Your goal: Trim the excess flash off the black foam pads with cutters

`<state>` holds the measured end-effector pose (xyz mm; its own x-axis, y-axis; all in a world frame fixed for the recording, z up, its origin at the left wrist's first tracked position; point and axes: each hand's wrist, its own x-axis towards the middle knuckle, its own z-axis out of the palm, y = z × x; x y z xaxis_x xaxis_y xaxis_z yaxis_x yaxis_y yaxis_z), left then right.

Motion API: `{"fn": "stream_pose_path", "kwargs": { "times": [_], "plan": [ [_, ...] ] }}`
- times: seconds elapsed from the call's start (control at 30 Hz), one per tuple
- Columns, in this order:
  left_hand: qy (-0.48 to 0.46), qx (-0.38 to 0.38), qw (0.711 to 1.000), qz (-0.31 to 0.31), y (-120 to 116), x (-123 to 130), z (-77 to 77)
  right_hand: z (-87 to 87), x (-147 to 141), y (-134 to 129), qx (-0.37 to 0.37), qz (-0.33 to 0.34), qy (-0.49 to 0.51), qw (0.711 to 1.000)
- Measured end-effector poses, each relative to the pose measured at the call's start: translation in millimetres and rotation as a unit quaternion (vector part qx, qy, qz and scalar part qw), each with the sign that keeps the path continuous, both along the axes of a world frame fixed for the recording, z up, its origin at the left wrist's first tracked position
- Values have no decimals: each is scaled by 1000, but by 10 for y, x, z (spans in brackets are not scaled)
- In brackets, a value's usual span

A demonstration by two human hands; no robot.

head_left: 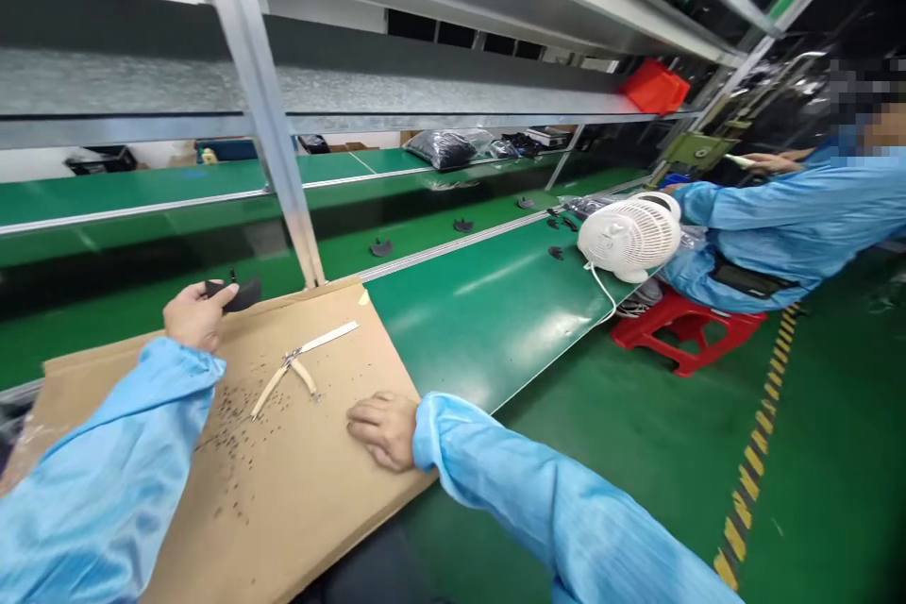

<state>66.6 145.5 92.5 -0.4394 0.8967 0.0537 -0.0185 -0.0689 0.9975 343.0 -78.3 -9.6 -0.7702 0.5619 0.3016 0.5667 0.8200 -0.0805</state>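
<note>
My left hand (194,313) pinches a thin, dark, curved plastic piece (244,294) with a small upright peg, over the far edge of a cardboard sheet (326,481). My right hand (383,429) rests palm down near the sheet's right edge, fingers loosely bent, nothing visible in it. Between my hands lie cutting pliers (303,376) with cream handles, spread open. A slim white strip (329,337), perhaps a blade or file, touches or lies close to their head. Small dark scraps (233,425) are scattered on the cardboard near my left sleeve.
Similar dark pieces (380,248) lie spaced along the green belt behind a metal rail. A white fan (629,236) stands on the green bench (467,321). At right a person in blue (779,217) works beside a red stool (683,330). A metal post (259,94) rises behind the cardboard.
</note>
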Motion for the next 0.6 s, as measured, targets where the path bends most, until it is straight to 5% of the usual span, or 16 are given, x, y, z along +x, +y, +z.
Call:
{"fn": "stream_pose_path", "kwargs": {
  "times": [0.17, 0.3, 0.43, 0.6],
  "plan": [
    [-178, -41, 975, -124, -918, -474, -130, 6, -3, -87, -18, -38, 7, 999],
    [-261, -70, 954, -133, -1437, -705, -424, 22, -105, -96, -44, -86, 4, 995],
    [-324, -72, 935, -126, -1621, -792, -623, 146, -462, 79, -64, -200, 17, 978],
    [-361, -76, 921, -126, -1564, -833, -711, 335, -1017, 536, -109, -328, 47, 937]
  ]
}}
